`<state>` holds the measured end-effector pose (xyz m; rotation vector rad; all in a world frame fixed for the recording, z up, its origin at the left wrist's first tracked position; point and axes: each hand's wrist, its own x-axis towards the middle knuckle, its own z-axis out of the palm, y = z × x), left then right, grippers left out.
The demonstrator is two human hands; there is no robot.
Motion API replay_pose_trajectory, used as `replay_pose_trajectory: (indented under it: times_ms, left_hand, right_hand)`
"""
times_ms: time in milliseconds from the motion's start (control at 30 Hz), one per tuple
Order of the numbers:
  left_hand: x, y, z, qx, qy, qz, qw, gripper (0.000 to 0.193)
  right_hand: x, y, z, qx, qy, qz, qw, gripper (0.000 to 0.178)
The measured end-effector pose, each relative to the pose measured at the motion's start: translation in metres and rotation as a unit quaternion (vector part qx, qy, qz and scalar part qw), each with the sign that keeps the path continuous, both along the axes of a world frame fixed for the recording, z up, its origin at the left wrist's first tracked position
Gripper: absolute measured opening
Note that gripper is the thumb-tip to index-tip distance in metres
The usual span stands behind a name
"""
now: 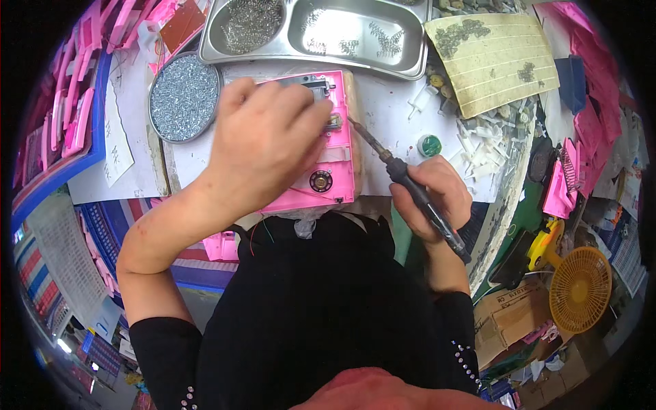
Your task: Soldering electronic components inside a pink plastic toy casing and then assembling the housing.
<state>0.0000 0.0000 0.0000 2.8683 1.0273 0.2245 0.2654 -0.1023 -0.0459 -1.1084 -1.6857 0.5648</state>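
Soldering iron (419,196) held beside a pink plastic casing (345,176)
Right of centre, the right hand (447,191) closes around the iron's handle, its tip near the casing's right edge. The left hand (270,140), fingers bent, covers part of the casing at upper centre; whether it grips anything cannot be told.

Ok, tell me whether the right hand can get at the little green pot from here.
Probably yes: the little green pot stands close by the right hand with nothing visible between them, though a soldering iron occupies that hand.
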Motion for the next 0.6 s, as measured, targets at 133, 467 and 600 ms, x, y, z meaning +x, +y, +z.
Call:
replay_pose_trajectory:
  times_ms: [133, 467, 600]
  left_hand:
    - [-0.036, 0.001, 0.003, 0.013, -0.051, 0.107, 0.993, 0.064]
    - [-0.050, -0.004, 0.004, 0.030, -0.176, 0.092, 0.980, 0.014]
    - [-0.022, -0.001, -0.033, -0.145, -0.426, 0.192, 0.872, 0.009]
  right_hand:
    - [0.010, 0.000, 0.000, 0.010, 0.014, -0.036, 0.999, 0.038]
    - [-0.013, 0.026, 0.010, 0.001, 0.091, -0.029, 0.995, 0.038]
    - [-0.050, 0.038, 0.014, -0.144, 0.260, -0.042, 0.954, 0.041]
